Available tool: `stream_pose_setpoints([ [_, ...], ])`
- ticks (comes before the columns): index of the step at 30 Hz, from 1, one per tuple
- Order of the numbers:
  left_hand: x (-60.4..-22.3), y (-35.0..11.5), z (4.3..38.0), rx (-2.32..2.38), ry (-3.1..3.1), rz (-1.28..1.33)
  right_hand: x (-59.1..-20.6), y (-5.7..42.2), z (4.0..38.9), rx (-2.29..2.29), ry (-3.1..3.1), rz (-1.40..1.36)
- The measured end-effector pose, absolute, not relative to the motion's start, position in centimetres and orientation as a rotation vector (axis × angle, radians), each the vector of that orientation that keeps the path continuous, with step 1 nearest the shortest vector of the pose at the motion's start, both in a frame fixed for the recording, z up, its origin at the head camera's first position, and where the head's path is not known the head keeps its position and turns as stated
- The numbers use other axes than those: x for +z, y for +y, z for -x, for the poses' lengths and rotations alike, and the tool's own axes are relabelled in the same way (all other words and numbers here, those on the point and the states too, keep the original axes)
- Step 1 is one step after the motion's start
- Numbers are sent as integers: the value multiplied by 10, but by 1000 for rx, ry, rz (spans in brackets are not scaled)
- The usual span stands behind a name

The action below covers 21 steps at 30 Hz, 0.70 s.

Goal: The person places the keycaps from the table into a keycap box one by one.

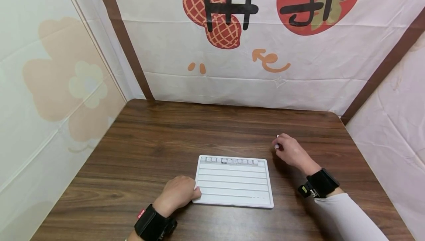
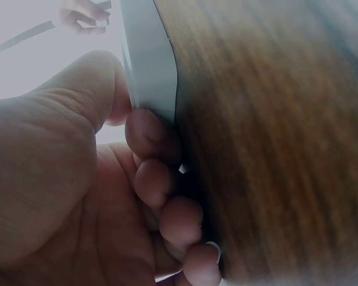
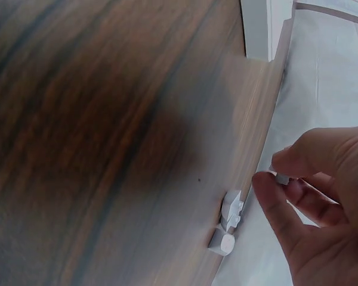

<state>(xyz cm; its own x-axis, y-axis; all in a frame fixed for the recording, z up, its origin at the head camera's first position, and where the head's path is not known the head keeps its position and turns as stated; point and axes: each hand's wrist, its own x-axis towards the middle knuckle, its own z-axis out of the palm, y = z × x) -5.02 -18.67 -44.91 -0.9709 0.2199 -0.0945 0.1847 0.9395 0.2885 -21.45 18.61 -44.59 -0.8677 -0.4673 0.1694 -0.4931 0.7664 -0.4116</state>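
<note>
A flat white board point(image 1: 232, 183) with ridged rows lies on the table; several small light tiles point(image 1: 229, 161) line its top row. My left hand point(image 1: 178, 193) grips the board's lower left edge. In the left wrist view its thumb point(image 2: 95, 83) lies on the upper face and its index finger point(image 2: 152, 134) is curled against the side. Beyond the board's upper right corner, my right hand point(image 1: 292, 152) pinches a small white piece point(image 3: 280, 178) between thumb and fingertips. Near that hand, small white pieces point(image 3: 230, 211) sit on the table; their exact kind is unclear.
The brown wood-grain table point(image 1: 159, 134) extends around the board. A printed white cloth point(image 1: 232, 89) hangs at its back edge, with further cloths at the left point(image 1: 49, 123) and right point(image 1: 395, 112). Each wrist wears a black band point(image 1: 322, 183).
</note>
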Motion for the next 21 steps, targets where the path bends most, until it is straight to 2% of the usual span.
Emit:
stream_pose_setpoints([
  [7, -450, -187, 51, 430, 2970, -317, -448, 184, 211, 754, -2881, -805],
  [21, -451, -187, 51, 428, 2963, -295, -452, 172, 198, 717, -2763, -1114],
])
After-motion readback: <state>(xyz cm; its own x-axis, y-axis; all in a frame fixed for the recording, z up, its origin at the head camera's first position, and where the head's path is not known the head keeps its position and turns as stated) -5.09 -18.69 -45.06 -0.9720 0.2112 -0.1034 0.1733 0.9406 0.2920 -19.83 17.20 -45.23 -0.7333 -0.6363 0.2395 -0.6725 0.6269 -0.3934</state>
